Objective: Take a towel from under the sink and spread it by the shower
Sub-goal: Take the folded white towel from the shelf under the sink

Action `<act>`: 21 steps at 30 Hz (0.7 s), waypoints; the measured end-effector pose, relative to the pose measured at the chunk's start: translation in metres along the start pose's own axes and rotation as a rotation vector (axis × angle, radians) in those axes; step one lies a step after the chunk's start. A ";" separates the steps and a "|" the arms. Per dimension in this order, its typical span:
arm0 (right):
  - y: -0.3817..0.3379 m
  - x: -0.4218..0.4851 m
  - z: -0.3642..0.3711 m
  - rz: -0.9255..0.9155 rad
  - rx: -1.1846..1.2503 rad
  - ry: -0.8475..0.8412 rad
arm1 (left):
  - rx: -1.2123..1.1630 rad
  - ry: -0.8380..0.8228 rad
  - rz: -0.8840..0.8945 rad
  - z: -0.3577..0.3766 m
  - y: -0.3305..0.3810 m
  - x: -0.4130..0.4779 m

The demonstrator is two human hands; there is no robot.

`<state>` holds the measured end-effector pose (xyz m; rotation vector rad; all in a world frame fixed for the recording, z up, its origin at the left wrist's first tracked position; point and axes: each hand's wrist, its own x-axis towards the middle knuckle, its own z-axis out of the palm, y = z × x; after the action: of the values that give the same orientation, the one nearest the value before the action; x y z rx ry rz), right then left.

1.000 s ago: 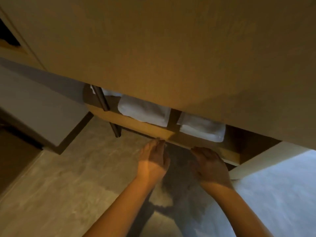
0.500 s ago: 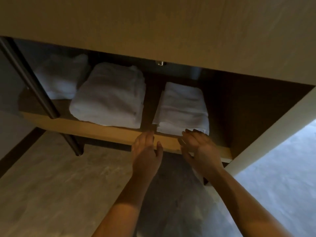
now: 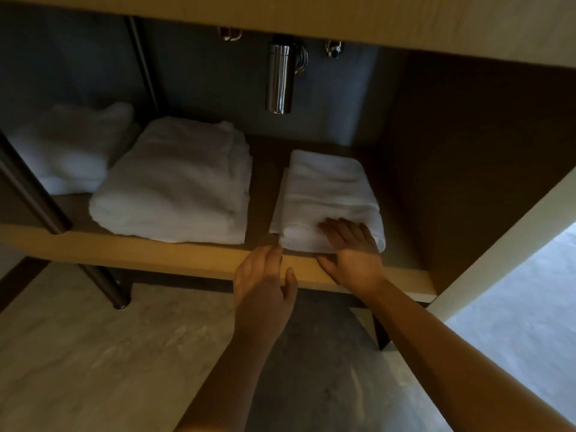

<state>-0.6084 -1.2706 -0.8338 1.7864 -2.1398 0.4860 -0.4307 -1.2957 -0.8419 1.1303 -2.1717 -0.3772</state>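
floor of pale stone fills the lower view, and above it the wooden shelf under the sink runs left to right, carrying three white folded piles. the large pile sits in the middle, a blurred pile lies further left behind a dark leg, and the smaller folded towel lies at the right end, below the chrome drain pipe. this towel's long axis runs away from the person, front edge at the shelf lip. the right hand is nearer: it rests flat on the towel's front right corner, fingers spread and not closed on anything. the left hand hovers over the shelf edge just left of the towel's front corner, fingers loosely apart, its tips beside the cloth; whether they touch is unclear. the likely next move is gripping the front edge from both sides and drawing it out. no brand, label or writing is readable anywhere.
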 end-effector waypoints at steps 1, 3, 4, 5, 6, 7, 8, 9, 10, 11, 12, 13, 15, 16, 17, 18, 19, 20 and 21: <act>0.002 0.001 0.001 -0.005 -0.008 0.004 | -0.001 -0.003 0.004 0.001 0.000 -0.001; 0.004 0.003 0.004 0.004 0.009 -0.006 | -0.004 -0.001 0.012 0.001 0.001 -0.003; 0.004 0.004 0.005 0.016 0.029 -0.016 | -0.007 0.001 0.014 0.002 0.001 -0.003; 0.004 0.006 0.005 0.026 0.048 -0.024 | -0.009 0.004 0.015 0.002 0.001 -0.003; 0.003 0.007 0.006 0.029 0.064 -0.021 | -0.009 0.007 0.015 0.002 0.001 -0.003; 0.002 0.009 0.007 0.026 0.077 -0.005 | -0.011 0.010 0.012 0.003 0.001 -0.003; 0.002 0.010 0.007 0.021 0.084 0.015 | -0.014 0.012 0.007 0.003 0.000 -0.003; 0.000 0.011 0.006 0.018 0.089 0.033 | -0.016 0.015 0.003 0.004 0.000 -0.003; -0.001 0.012 0.005 0.016 0.094 0.043 | -0.019 0.019 -0.001 0.005 -0.001 -0.003; -0.002 0.013 0.004 0.014 0.098 0.050 | -0.025 0.020 -0.006 0.006 -0.002 -0.004; -0.002 0.013 0.004 0.011 0.099 0.055 | -0.031 0.017 -0.013 0.006 -0.002 -0.004; -0.003 0.014 0.004 0.008 0.100 0.053 | -0.036 0.014 -0.022 0.007 -0.003 -0.005; -0.004 0.016 0.003 0.008 0.106 0.040 | -0.042 0.010 -0.036 0.007 -0.004 -0.006; -0.004 0.017 0.003 0.009 0.111 0.040 | -0.043 0.011 -0.038 0.007 -0.005 -0.007; -0.004 0.018 0.003 0.012 0.116 0.044 | -0.045 0.012 -0.036 0.007 -0.005 -0.007; -0.004 0.019 0.003 0.015 0.123 0.048 | -0.049 0.014 -0.034 0.006 -0.005 -0.007; -0.004 0.018 0.003 0.020 0.133 0.049 | -0.053 0.017 -0.031 0.005 -0.005 -0.007; -0.003 0.018 0.003 0.027 0.141 0.049 | -0.056 0.022 -0.028 0.004 -0.005 -0.006; -0.002 0.017 0.003 0.035 0.145 0.048 | -0.058 0.029 -0.024 0.003 -0.005 -0.006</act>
<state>-0.6092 -1.2874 -0.8284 1.7955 -2.1558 0.7022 -0.4273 -1.2945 -0.8495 1.1244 -2.1101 -0.4294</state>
